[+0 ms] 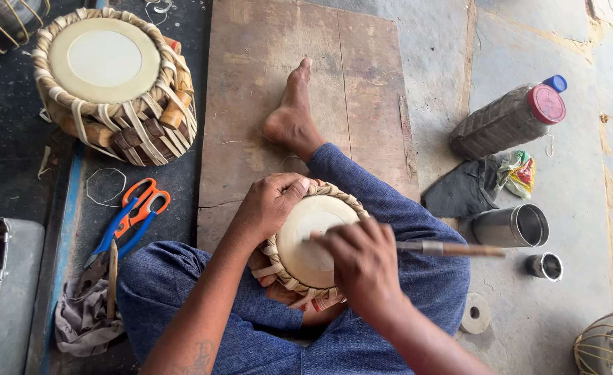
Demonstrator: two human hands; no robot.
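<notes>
1. Centrally, low in the frame, a small drum (311, 244) with a pale skin head and braided strap rim rests in the lap of a seated person in blue trousers; 1 bare foot (292, 111) stretches onto a wooden board (251, 83) above.
2. The left hand (270, 204) curls over the drum's upper left rim, fingers bent and gripping its edge.
3. The right hand (364, 265) is closed around a wooden-handled tool (452, 248), its handle jutting toward the right; the tool's tip lies on the drum skin.
4. At upper left stands a second, larger drum (112, 83) with laced straps and wooden pegs; below it lie orange-handled scissors (144, 201) and blue-handled pliers (117, 239), side by side.
5. At upper right lies a plastic bottle (509, 121) with a red cap, on its side; below it sit a dark cloth (459, 191), a steel cup (511, 226) tipped over and a small tin (545, 266).
6. At lower left, a grey rag (84, 319) lies beside a metal box (11, 292).
</notes>
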